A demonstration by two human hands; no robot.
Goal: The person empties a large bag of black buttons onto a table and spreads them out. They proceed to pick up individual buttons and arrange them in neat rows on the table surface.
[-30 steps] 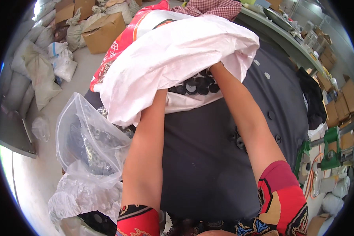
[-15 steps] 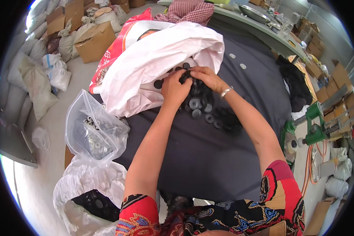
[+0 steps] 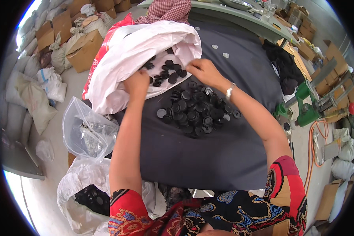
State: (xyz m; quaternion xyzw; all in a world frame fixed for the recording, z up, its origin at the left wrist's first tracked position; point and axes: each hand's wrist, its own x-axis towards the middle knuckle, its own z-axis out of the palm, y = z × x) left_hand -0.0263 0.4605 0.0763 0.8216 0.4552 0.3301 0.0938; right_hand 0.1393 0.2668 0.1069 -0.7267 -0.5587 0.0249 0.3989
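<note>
A white woven sack (image 3: 118, 59) with a red printed outside lies on its side, its mouth facing me. Several black round caps (image 3: 172, 72) sit inside the mouth. In front of it, a loose pile of black round caps (image 3: 196, 110) is spread on the dark cloth (image 3: 192, 157). My left hand (image 3: 137, 83) is closed on the near left edge of the mouth, its fingertips partly hidden. At the right edge, my right hand (image 3: 207, 72) pinches the sack's rim between thumb and fingers.
A clear plastic bag (image 3: 76, 122) of small metal parts stands at the left, above a white bag (image 3: 72, 181) holding black pieces. Pale discs (image 3: 225, 55) lie farther back. A green metal machine (image 3: 305, 102) stands right; cardboard boxes (image 3: 84, 51) and sacks fill the far left.
My hands were together over the caps at the mouth; they have moved apart to its two sides. The pile on the cloth now shows uncovered. The view has shifted slightly.
</note>
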